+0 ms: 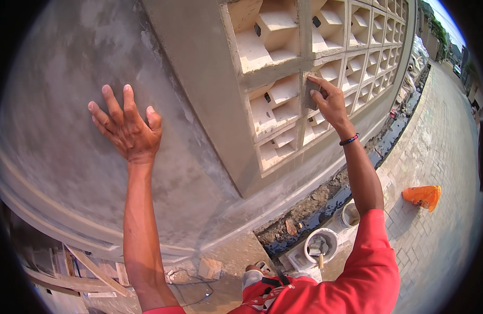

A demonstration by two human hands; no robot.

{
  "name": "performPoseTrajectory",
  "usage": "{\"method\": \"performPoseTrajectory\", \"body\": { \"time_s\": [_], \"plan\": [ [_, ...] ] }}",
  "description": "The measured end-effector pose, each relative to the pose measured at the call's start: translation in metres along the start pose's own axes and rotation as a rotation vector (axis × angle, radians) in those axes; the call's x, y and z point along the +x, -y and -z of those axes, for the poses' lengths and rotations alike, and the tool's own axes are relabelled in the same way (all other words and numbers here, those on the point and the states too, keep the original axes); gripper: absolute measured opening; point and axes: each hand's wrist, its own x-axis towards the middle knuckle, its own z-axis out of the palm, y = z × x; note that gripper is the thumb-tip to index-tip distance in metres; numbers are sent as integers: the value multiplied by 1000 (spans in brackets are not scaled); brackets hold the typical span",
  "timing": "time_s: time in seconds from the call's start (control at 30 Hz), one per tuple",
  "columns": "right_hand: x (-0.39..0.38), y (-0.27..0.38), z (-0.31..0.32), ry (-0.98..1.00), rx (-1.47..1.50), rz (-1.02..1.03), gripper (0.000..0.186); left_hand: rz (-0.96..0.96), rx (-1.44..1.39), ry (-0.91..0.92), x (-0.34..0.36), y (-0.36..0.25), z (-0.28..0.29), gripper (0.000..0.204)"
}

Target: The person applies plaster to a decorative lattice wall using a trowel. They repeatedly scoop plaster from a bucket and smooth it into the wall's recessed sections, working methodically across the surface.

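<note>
My left hand (130, 128) is spread against the smooth grey plastered wall (68, 131), with nothing in it. With my right hand (331, 103) I pinch a small grey flat pad (310, 95) between thumb and fingers. Its exact kind cannot be made out. The pad rests against the mortar joint between the cream ventilation blocks (273, 107), which sit in rows inside a raised grey frame (210, 94). Angled fins and dark openings show inside the blocks.
Below the wall runs an open drain (333, 204) with dark water. Beside it stand a white bucket (321, 246) holding a wooden-handled tool and a second pail (350, 214). An orange bag (422, 197) lies on the paved lane (424, 141). Wooden planks (95, 269) lie at lower left.
</note>
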Motion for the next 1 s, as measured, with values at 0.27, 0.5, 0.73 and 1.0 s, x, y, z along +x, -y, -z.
{"method": "performPoseTrajectory", "body": {
  "time_s": [0.27,0.5,0.73,1.0],
  "plan": [
    [20,-3,-12,-118,-11,57,45,-5,-2,5,1,-2,2,56],
    [-7,32,-51,-13,-29,225,43,6,14,17,0,-2,4,57],
    [7,9,-12,-161,-18,10,44,-11,23,5,4,-7,2,57],
    [-9,44,-57,-26,49,153,42,-62,50,10,1,1,5,58]
  ]
}}
